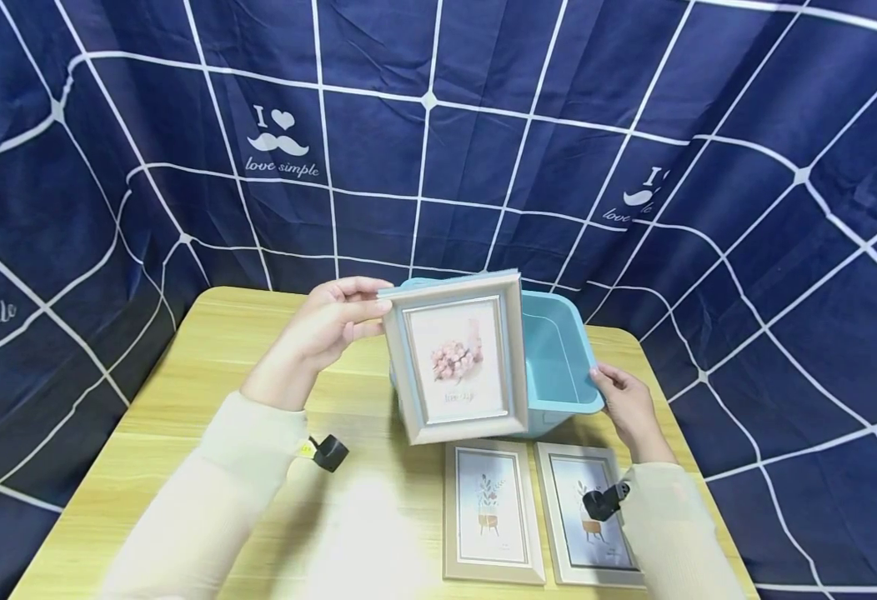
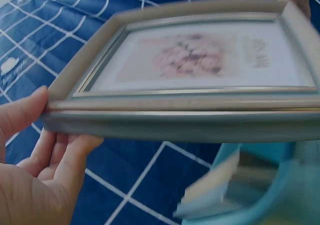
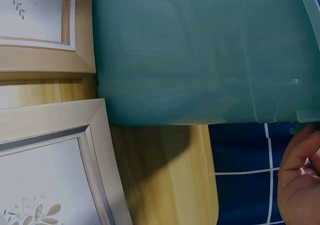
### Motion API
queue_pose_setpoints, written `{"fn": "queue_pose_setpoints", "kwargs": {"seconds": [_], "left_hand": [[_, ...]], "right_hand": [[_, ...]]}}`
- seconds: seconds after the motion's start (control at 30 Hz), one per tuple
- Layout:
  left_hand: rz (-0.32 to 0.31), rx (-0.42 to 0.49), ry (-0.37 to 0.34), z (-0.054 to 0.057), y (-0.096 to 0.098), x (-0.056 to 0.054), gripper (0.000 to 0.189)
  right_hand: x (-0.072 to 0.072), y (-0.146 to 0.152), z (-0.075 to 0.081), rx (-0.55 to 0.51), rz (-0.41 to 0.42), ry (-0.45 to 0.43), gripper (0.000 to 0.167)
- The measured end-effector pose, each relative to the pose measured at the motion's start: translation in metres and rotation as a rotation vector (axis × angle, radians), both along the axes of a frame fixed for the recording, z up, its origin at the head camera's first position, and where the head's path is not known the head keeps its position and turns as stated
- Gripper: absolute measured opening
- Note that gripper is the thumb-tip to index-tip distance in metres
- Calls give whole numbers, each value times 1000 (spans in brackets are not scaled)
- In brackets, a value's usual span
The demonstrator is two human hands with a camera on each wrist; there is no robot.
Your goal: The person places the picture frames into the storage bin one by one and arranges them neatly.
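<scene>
My left hand [image 1: 331, 323] pinches a beige and blue-grey picture frame [image 1: 457, 358] by its upper left corner, thumb on the front and fingers behind. The frame is held up tilted, its pink flower print facing me, and it hides the left part of a teal plastic bin [image 1: 561, 348]. My right hand [image 1: 628, 408] grips the bin's rim at the right front corner. In the left wrist view, a beige and blue-grey block-like thing [image 2: 220, 185] shows inside the bin, partly covered by the held frame.
Two picture frames with potted-plant prints, a beige one [image 1: 493, 512] and a paler one [image 1: 584, 508], lie flat on the wooden table [image 1: 206, 417] in front of the bin. My right sleeve overlaps the paler one. A dark blue grid-patterned curtain [image 1: 378, 142] surrounds the table.
</scene>
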State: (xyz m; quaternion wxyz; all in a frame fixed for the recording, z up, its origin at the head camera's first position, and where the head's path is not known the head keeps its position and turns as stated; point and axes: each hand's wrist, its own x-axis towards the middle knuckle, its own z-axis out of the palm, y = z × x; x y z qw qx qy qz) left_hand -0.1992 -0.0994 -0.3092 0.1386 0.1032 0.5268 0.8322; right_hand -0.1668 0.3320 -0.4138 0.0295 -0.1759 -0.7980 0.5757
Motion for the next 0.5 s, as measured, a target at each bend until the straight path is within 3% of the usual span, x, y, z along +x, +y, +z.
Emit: {"fn": "queue_pose_setpoints", "kwargs": {"seconds": [0.23,0.5], "left_hand": [[128,87,-20,14,28,2,21],[304,132,-59,17,59,3,21]], "right_hand": [[0,2,0,-20,1,12,58],[0,4,0,-27,-7,12,59]]}}
